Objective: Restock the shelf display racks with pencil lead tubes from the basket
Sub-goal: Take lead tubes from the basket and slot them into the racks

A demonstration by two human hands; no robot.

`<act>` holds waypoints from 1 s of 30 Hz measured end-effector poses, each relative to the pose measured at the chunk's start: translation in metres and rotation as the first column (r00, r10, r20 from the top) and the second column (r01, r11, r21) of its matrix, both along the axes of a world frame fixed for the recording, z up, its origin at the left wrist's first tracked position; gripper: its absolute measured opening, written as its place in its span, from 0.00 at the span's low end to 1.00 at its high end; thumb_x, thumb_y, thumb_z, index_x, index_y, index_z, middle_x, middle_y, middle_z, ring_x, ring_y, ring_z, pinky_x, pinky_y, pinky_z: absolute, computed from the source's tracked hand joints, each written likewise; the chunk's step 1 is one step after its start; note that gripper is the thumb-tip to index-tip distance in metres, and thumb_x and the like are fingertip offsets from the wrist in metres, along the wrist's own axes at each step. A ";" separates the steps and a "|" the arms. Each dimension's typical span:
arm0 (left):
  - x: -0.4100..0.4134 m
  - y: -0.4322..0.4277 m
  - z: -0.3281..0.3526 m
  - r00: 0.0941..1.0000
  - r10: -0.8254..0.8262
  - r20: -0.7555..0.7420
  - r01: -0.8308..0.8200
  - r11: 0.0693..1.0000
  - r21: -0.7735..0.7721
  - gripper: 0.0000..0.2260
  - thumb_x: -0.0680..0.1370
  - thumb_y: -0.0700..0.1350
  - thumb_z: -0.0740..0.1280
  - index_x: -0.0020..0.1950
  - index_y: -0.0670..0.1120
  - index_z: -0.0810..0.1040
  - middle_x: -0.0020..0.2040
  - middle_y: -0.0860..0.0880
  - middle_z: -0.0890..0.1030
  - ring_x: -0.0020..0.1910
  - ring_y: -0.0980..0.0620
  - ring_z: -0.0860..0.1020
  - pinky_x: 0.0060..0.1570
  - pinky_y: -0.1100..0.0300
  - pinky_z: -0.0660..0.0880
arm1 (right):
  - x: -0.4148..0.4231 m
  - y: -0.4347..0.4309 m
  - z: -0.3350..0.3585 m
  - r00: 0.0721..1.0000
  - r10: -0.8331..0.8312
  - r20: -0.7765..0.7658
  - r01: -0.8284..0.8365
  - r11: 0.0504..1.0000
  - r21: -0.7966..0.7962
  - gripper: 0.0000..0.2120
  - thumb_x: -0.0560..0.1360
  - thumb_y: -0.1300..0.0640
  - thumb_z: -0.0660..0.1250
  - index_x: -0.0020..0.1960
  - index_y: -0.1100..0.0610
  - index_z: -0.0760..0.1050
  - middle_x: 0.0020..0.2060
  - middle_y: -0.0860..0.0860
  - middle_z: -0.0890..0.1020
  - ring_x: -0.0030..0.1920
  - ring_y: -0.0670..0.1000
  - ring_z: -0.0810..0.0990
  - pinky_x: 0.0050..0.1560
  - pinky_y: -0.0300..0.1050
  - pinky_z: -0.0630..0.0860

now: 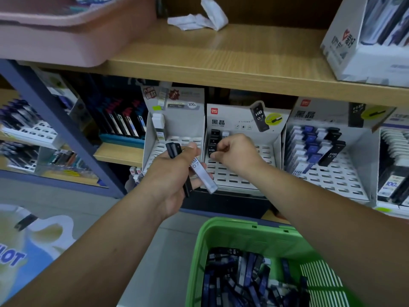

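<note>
Left fingers (pixel 192 150) round lead tubes (pixel 204 176), aslant down-right

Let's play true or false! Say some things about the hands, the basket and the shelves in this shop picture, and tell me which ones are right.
1. The green plastic basket holds many pencil lead tubes. True.
2. The left hand is empty. False: it grips a black tube and a white tube.
3. The right hand reaches into the middle white cardboard display rack. True.
4. That rack is packed full. False: most of its slots are bare, and only a few standing black tubes sit at its upper left.
5. Crumpled white paper lies on the wooden shelf above. True.
</note>
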State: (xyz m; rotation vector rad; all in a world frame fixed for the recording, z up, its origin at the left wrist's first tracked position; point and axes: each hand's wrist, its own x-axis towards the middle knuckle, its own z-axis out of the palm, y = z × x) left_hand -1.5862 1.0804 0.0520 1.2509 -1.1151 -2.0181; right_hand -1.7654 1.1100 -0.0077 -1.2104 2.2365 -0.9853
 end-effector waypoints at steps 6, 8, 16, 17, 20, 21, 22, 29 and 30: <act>-0.008 0.013 0.004 0.989 -0.076 0.129 0.093 0.986 -0.136 0.14 0.83 0.54 0.68 0.54 0.43 0.82 0.42 0.46 0.79 0.40 0.49 0.78 0.36 0.54 0.84 | 0.010 0.038 0.059 0.951 0.060 0.305 -0.064 0.998 0.005 0.10 0.78 0.52 0.74 0.50 0.60 0.82 0.36 0.55 0.83 0.30 0.49 0.77 0.28 0.42 0.71; -0.014 0.018 0.004 0.974 -0.098 0.202 0.143 0.965 -0.221 0.14 0.81 0.57 0.69 0.52 0.47 0.82 0.38 0.50 0.76 0.34 0.52 0.71 0.29 0.58 0.73 | 0.008 0.059 0.081 0.893 0.083 0.442 -0.101 0.995 0.016 0.12 0.78 0.53 0.74 0.53 0.62 0.82 0.39 0.57 0.85 0.30 0.50 0.77 0.28 0.44 0.69; -0.056 0.062 0.014 0.962 -0.253 0.101 0.272 0.923 -0.274 0.13 0.75 0.53 0.78 0.52 0.46 0.84 0.35 0.49 0.77 0.30 0.54 0.69 0.24 0.62 0.64 | -0.019 0.143 0.097 0.850 0.090 0.518 -0.124 0.992 0.030 0.09 0.75 0.63 0.76 0.53 0.64 0.81 0.35 0.60 0.81 0.28 0.51 0.75 0.26 0.41 0.70; -0.061 0.067 0.015 0.954 -0.276 0.114 0.297 0.914 -0.276 0.14 0.76 0.55 0.77 0.52 0.46 0.83 0.34 0.50 0.78 0.29 0.54 0.69 0.24 0.62 0.64 | -0.024 0.149 0.096 0.858 0.089 0.506 -0.115 0.993 0.020 0.07 0.75 0.63 0.75 0.51 0.64 0.81 0.33 0.58 0.81 0.28 0.51 0.75 0.26 0.41 0.70; -0.078 0.078 0.019 0.915 -0.346 0.209 0.392 0.886 -0.248 0.15 0.78 0.57 0.73 0.52 0.46 0.80 0.35 0.49 0.75 0.28 0.55 0.68 0.24 0.62 0.64 | -0.041 0.166 0.092 0.892 0.029 0.450 0.006 0.997 -0.076 0.06 0.78 0.64 0.72 0.46 0.61 0.75 0.27 0.57 0.77 0.25 0.54 0.73 0.25 0.43 0.69; -0.082 0.080 0.019 0.900 -0.371 0.228 0.417 0.884 -0.212 0.13 0.80 0.56 0.71 0.52 0.46 0.79 0.35 0.49 0.74 0.29 0.54 0.68 0.24 0.62 0.63 | -0.046 0.171 0.091 0.891 -0.004 0.453 0.067 0.990 -0.122 0.08 0.79 0.64 0.71 0.44 0.60 0.72 0.26 0.56 0.75 0.24 0.55 0.73 0.25 0.43 0.69; -0.086 0.083 0.020 0.889 -0.400 0.224 0.439 0.884 -0.163 0.11 0.81 0.52 0.70 0.51 0.45 0.78 0.36 0.48 0.74 0.29 0.53 0.68 0.25 0.61 0.63 | -0.052 0.175 0.091 0.886 -0.040 0.463 0.126 0.979 -0.158 0.11 0.79 0.65 0.70 0.42 0.60 0.70 0.24 0.55 0.74 0.23 0.55 0.73 0.25 0.44 0.68; -0.098 0.099 0.015 0.855 -0.488 0.174 0.512 0.848 -0.138 0.05 0.86 0.43 0.62 0.57 0.42 0.74 0.43 0.43 0.80 0.35 0.50 0.75 0.30 0.60 0.70 | -0.097 0.210 0.079 0.909 -0.219 0.354 0.299 0.935 -0.190 0.12 0.79 0.66 0.70 0.42 0.59 0.68 0.24 0.52 0.73 0.25 0.56 0.74 0.27 0.49 0.73; -0.098 0.101 0.016 0.844 -0.506 0.176 0.531 0.833 -0.153 0.08 0.86 0.46 0.63 0.59 0.42 0.75 0.44 0.43 0.81 0.36 0.50 0.77 0.31 0.59 0.73 | -0.101 0.212 0.078 0.894 -0.221 0.388 0.315 0.929 -0.196 0.12 0.78 0.67 0.70 0.42 0.60 0.69 0.26 0.55 0.75 0.26 0.57 0.76 0.29 0.50 0.76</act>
